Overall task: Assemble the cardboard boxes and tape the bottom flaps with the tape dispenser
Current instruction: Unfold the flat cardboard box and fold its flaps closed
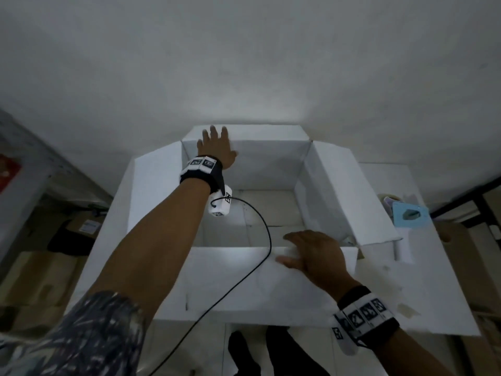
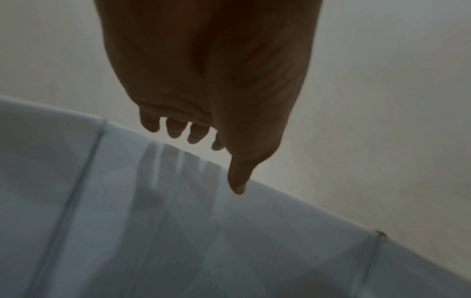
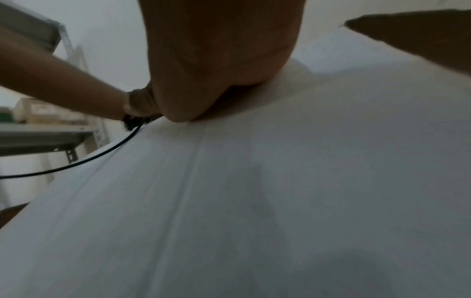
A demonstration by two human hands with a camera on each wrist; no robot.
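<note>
A large white cardboard box (image 1: 271,164) stands open on a white table (image 1: 423,299) with all its flaps spread outward. My left hand (image 1: 217,146) (image 2: 224,141) reaches across the box with straight, spread fingers lying on the far flap (image 1: 257,132) (image 2: 178,221) near its left corner. My right hand (image 1: 311,253) (image 3: 216,70) rests palm down on the near flap (image 1: 230,280) (image 3: 254,201) at its fold, fingers reaching over the edge toward the inside. The blue tape dispenser (image 1: 409,214) lies on the table right of the box, apart from both hands.
A black cable (image 1: 264,226) hangs from my left wrist across the box opening. A metal shelf (image 1: 32,164) and brown cardboard boxes (image 1: 35,280) stand at the left. More brown cardboard (image 1: 461,253) is at the right. A plain wall rises right behind the box.
</note>
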